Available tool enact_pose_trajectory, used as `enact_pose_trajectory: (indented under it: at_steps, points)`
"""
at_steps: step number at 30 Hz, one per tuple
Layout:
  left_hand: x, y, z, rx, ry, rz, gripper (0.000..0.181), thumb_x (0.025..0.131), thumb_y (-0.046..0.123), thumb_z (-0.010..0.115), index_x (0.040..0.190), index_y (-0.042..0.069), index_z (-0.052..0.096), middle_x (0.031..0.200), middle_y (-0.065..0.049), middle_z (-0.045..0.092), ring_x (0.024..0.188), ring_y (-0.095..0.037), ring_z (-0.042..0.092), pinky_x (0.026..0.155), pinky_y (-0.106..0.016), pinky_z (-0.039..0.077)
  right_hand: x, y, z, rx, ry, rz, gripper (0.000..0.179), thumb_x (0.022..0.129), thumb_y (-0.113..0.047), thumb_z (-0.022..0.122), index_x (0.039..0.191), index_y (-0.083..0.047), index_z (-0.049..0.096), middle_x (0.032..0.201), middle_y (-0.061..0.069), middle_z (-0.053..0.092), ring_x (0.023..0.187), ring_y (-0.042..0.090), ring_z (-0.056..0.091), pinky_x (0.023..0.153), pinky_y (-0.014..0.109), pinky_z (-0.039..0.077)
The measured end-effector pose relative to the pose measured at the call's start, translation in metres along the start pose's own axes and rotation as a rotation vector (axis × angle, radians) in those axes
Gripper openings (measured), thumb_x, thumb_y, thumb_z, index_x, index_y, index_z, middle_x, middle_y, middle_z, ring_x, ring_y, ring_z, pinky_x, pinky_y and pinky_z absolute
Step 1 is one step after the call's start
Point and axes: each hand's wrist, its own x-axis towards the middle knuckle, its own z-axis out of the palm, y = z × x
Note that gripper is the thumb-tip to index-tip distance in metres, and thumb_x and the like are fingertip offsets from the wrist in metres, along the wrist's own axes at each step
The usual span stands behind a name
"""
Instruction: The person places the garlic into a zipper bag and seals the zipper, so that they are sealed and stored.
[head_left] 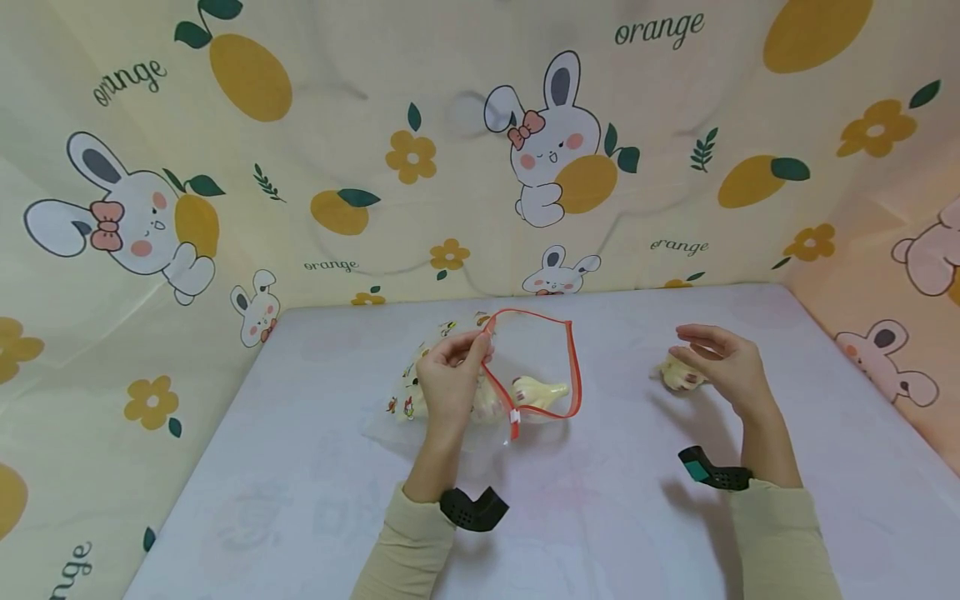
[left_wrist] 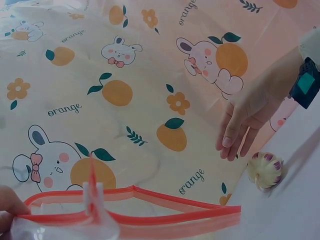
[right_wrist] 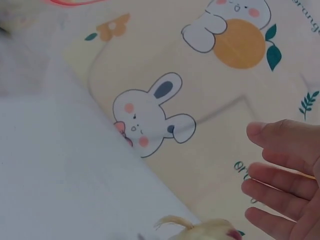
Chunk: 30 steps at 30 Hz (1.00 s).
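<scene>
My left hand (head_left: pixel 450 383) pinches the orange-red zip edge of a clear zip bag (head_left: pixel 575 367) with small printed pictures on it. The bag's mouth gapes toward the right, and a white slider (head_left: pixel 514 416) sits at its near corner. Inside lies a pale garlic bulb (head_left: pixel 534 392), with more pale shapes partly hidden behind the left hand. To the right, another garlic bulb (head_left: pixel 678 375) with purplish marks rests on the table. Over it hovers my right hand (head_left: pixel 731 367), fingers loosely bent and apart; in the left wrist view nothing is in its grasp.
A white-covered table (head_left: pixel 300 500) runs back to a cream backdrop (head_left: pixel 450 167) printed with rabbits, oranges and flowers, which also closes off both sides. Each wrist wears a black band mount (head_left: pixel 474 510).
</scene>
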Motion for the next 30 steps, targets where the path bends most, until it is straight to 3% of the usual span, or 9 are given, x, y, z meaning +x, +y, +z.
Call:
enact_pose_trajectory:
  at_steps: [4,9,15,19,22,30]
  points:
    - [0.0,0.0,0.0,0.004,-0.001,0.004,0.016,0.084,0.01,0.074,0.092,-0.003,0.073,0.077,-0.014,0.074,0.062,0.0,0.066,0.056,-0.01,0.051,0.0,0.003,-0.002,-0.016,0.005,0.015,0.026,0.087,-0.018,0.072,0.112,-0.016,0.066,0.1,-0.033,0.059,0.097,-0.02,0.054,0.084,-0.004,0.043]
    - [0.0,-0.001,0.0,0.006,-0.004,0.004,0.015,0.084,0.011,0.074,0.091,-0.002,0.074,0.078,-0.017,0.074,0.062,0.0,0.066,0.054,-0.01,0.05,0.0,0.007,-0.004,-0.044,0.006,0.036,0.031,0.087,-0.022,0.072,0.116,-0.014,0.065,0.104,-0.03,0.059,0.1,-0.018,0.052,0.086,-0.003,0.043]
    - [0.001,-0.003,0.0,0.003,-0.014,0.004,0.016,0.084,0.011,0.074,0.091,-0.002,0.073,0.082,-0.023,0.073,0.062,-0.001,0.067,0.056,-0.011,0.053,0.0,0.015,-0.006,-0.069,0.019,0.055,0.027,0.086,-0.022,0.073,0.112,-0.024,0.065,0.112,-0.021,0.063,0.1,-0.017,0.05,0.088,-0.002,0.043]
    - [0.001,-0.004,0.001,-0.002,-0.017,0.007,0.016,0.083,0.012,0.074,0.091,-0.003,0.073,0.083,-0.023,0.073,0.063,-0.002,0.067,0.058,-0.013,0.055,0.0,0.021,-0.007,-0.037,0.021,0.032,0.028,0.085,-0.015,0.074,0.11,-0.026,0.065,0.108,-0.025,0.063,0.099,-0.018,0.052,0.087,-0.003,0.043]
    - [0.002,-0.005,0.001,-0.004,-0.018,0.012,0.016,0.084,0.011,0.074,0.091,-0.003,0.073,0.083,-0.023,0.073,0.063,-0.001,0.067,0.058,-0.012,0.054,0.0,0.024,-0.008,-0.027,0.01,0.033,0.028,0.085,-0.014,0.074,0.109,-0.025,0.064,0.101,-0.033,0.058,0.098,-0.019,0.052,0.086,-0.004,0.042]
    - [0.0,-0.005,0.001,-0.007,-0.017,0.021,0.016,0.084,0.01,0.073,0.092,-0.004,0.073,0.083,-0.023,0.073,0.062,0.0,0.066,0.058,-0.012,0.054,-0.001,0.03,-0.009,-0.077,-0.039,0.076,0.043,0.086,-0.02,0.073,0.121,0.001,0.059,0.095,-0.044,0.05,0.097,-0.022,0.048,0.084,-0.004,0.041]
